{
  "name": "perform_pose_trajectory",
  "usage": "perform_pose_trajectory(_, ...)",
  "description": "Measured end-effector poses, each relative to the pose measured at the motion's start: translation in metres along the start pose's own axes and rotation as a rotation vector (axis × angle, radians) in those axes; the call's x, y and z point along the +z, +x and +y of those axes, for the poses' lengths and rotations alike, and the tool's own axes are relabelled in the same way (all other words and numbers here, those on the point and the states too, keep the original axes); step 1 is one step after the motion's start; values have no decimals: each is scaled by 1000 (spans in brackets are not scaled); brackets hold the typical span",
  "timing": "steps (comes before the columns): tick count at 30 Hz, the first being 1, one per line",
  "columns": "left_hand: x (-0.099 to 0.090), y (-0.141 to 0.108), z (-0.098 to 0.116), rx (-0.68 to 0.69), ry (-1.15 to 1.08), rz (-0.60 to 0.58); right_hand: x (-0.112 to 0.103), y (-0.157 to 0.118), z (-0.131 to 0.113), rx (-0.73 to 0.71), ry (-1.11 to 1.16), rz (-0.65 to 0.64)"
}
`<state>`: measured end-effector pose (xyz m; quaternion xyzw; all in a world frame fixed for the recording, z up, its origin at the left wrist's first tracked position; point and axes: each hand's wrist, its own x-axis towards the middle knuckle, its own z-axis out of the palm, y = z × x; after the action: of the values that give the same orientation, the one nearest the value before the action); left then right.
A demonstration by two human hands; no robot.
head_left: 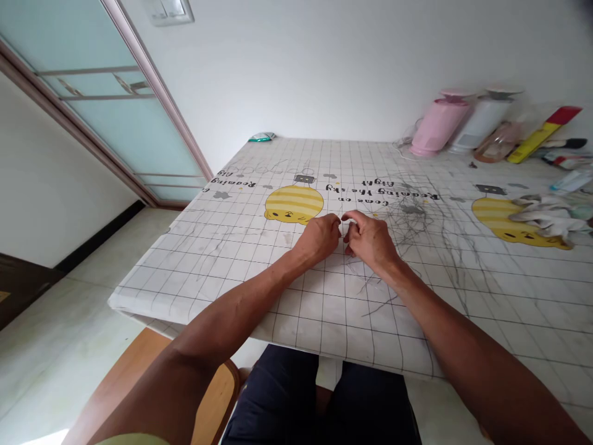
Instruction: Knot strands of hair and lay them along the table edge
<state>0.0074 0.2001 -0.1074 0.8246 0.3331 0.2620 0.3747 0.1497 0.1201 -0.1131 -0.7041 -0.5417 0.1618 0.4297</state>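
From my end: left hand (322, 235) and right hand (370, 241) are nearly fingertip to fingertip, low over the gridded tablecloth (231, 259). Left fingers are curled in with the thumb side toward the right hand. Right index arches across toward them, the rest bent under. Both look bunched, not spread. I can't tell whether either is pinching anything; the tips mask the gap, and a fine strand wouldn't resolve for me.

Nearest thing: thin dark lines (412, 222), running over the cloth just right of the right hand and below it. Loose strands or marks, I can't call it.

My read on the pose: forearms angle in from both sides so the two sets of fingertips share one small spot, which suits fine two-handed work. Wrists low, likely for steadiness; can't confirm cloth contact.

Pink cylinder (440, 123), white cylinder (484, 120), bottle (495, 142) and yellow-red box (542, 136) stand along the wall (324, 68), the box tilted. Probably parked there to stay out of elbow range. Crumpled cloth (549, 216) lies at far right, well apart from the hands. Small green packet (262, 137) sits at the back left corner.
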Motion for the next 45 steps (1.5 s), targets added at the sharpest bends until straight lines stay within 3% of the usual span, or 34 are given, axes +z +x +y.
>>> perform_pose_trajectory(5,2,0,-4,119,120,57,0,1,3,47,21,22)
perform_pose_trajectory(12,3,-2,-2,48,-61,-12,-2,-1,-4,54,35,-12)
perform_pose_trajectory(16,1,-4,6,-51,-237,-52,-20,6,-2,54,18,-105)
perform_pose_trajectory(20,-12,-3,14,-145,-454,-166,-45,18,9,88,306,-267)
perform_pose_trajectory(23,-25,0,16,-176,-570,-307,-55,22,15,63,562,-301)
perform_pose_trajectory(27,-36,-1,14,-163,-635,-457,-57,21,11,35,673,-333)
perform_pose_trajectory(32,-37,-3,15,-131,-684,-566,-53,17,3,37,763,-384)
perform_pose_trajectory(45,-35,-5,19,-281,-600,-492,-47,19,13,67,828,-355)
